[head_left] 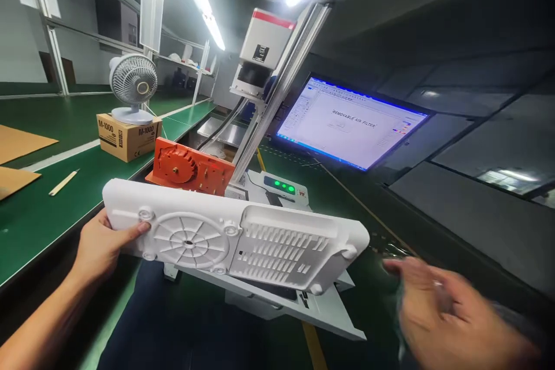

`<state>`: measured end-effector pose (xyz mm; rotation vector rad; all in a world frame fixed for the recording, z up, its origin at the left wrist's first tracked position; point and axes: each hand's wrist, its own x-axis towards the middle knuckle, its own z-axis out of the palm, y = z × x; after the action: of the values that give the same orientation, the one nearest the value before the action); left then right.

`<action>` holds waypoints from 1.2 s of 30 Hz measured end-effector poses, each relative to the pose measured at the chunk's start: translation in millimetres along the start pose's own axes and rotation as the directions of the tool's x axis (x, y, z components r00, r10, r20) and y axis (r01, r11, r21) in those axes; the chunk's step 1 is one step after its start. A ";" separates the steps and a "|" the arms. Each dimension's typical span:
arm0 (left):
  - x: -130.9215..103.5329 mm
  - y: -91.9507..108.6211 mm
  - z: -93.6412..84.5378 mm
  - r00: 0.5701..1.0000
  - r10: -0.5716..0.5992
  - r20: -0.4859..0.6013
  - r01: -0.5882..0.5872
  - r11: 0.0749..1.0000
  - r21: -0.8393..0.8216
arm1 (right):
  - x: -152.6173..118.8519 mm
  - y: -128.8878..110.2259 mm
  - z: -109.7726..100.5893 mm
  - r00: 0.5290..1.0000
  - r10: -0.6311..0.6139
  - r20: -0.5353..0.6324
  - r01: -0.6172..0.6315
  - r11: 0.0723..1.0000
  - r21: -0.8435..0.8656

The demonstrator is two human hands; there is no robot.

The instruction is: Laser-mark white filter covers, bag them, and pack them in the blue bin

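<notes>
My left hand (102,243) grips the left end of a long white plastic panel (243,240) with a round ribbed disc and a vented grille, held level in front of me. My right hand (437,306) is blurred at the lower right, apart from the panel's right end, fingers spread; something thin and clear may be in it, but I cannot tell. Just behind the panel sits an orange moulded jig (186,166) on the base of a laser marking machine (264,49).
A monitor (347,124) showing "REMOVABLE AIR FILTER" stands at the right. The machine's white base plate (321,309) lies under the panel. On the green bench (39,214) at the left are a desk fan (132,87) on a cardboard box (128,136), cardboard sheets and a wooden stick (63,182).
</notes>
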<state>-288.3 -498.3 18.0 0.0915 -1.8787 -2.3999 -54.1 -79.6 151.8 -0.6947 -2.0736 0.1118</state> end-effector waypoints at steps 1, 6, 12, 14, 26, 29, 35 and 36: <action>1.5 2.1 -2.6 0.999 -0.033 0.006 0.033 0.999 -0.028 | -3.1 3.0 6.3 0.985 0.103 0.136 -0.109 0.993 0.040; 9.5 10.1 -2.5 0.986 -0.168 0.009 0.168 0.981 -0.097 | -24.9 -5.9 43.6 0.797 0.124 0.592 -0.393 0.850 0.351; 31.1 2.6 -17.0 0.977 -0.195 -0.083 0.204 0.972 0.118 | -30.6 -13.2 73.6 0.683 0.170 0.710 -0.446 0.867 0.222; 36.7 0.8 -24.7 0.976 -0.200 -0.083 0.211 0.964 0.160 | -30.2 -16.4 83.7 0.653 0.175 0.737 -0.480 0.848 0.224; 99.8 -19.3 -49.8 0.999 0.025 -0.028 -0.010 0.900 0.435 | -58.1 -45.3 163.3 0.599 0.075 0.798 -0.304 0.942 0.139; 135.0 -12.0 -44.6 0.996 0.092 0.017 -0.084 0.804 0.589 | -47.9 -55.8 194.1 0.597 0.080 0.798 -0.188 0.981 0.042; 213.0 -2.5 -15.7 0.980 0.190 0.063 -0.176 0.671 0.720 | -10.7 -95.6 246.6 0.697 0.057 0.715 -0.026 0.998 -0.055; 224.0 -2.4 -10.5 0.979 0.195 0.066 -0.179 0.650 0.739 | -5.3 -103.0 252.0 0.694 0.069 0.717 -0.018 0.997 -0.078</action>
<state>-510.0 -532.4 15.3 -0.0283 -2.5781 -1.3449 -297.3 -122.7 37.2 -0.8253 -2.8311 0.4053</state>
